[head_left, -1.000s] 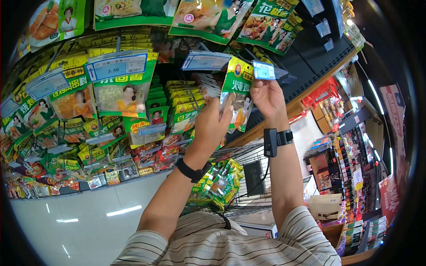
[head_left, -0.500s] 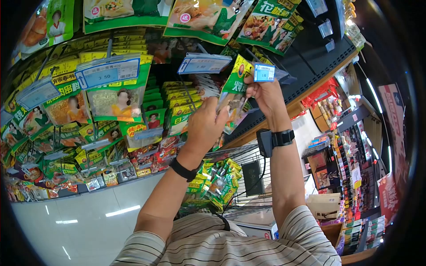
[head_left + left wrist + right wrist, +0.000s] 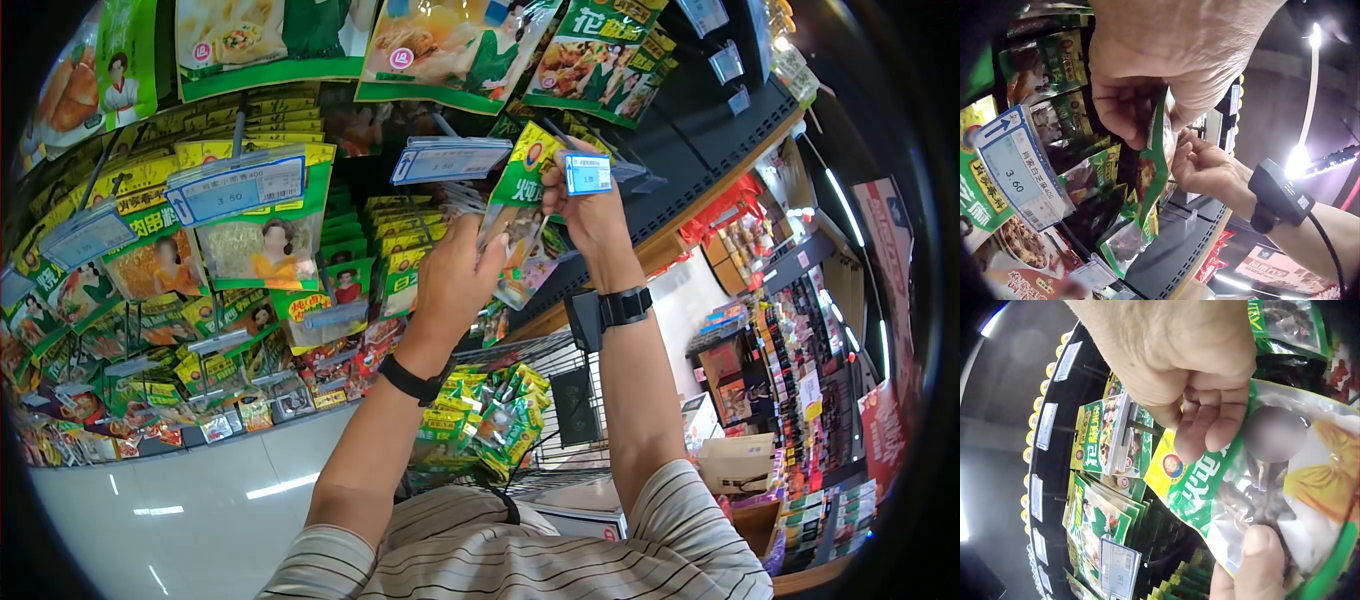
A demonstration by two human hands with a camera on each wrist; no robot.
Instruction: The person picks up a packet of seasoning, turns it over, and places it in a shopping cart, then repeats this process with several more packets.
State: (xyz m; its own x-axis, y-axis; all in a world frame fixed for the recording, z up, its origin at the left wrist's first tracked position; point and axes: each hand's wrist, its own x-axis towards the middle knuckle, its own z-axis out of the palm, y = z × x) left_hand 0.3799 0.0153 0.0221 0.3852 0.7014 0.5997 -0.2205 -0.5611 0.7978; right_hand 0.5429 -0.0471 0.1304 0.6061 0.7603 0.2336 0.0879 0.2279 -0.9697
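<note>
A green and yellow packet [image 3: 516, 205] with a clear window hangs at the end of a shelf hook. My left hand [image 3: 455, 285] pinches its left edge, the thumb [image 3: 1261, 550] lying across the clear front in the right wrist view. At the packet's top my right hand [image 3: 592, 215] has its fingers curled around the upper right corner, just behind a small blue-edged price tag [image 3: 588, 173]. In the left wrist view the packet [image 3: 1159, 159] is seen edge-on beneath the left hand [image 3: 1172, 56], with the right hand [image 3: 1207, 165] behind it.
Rows of hanging seasoning packets [image 3: 265, 245] with price tags [image 3: 240, 188] fill the rack at left. Larger packets [image 3: 455, 50] hang above. A wire cart [image 3: 585, 460] holding green and yellow packets [image 3: 510, 415] stands below. Bare black shelf backing [image 3: 720, 140] lies to the right.
The packet's upper part has shifted slightly left, and its lower end is tilted. My right fingers have moved from behind the price tag onto the packet's top corner.
</note>
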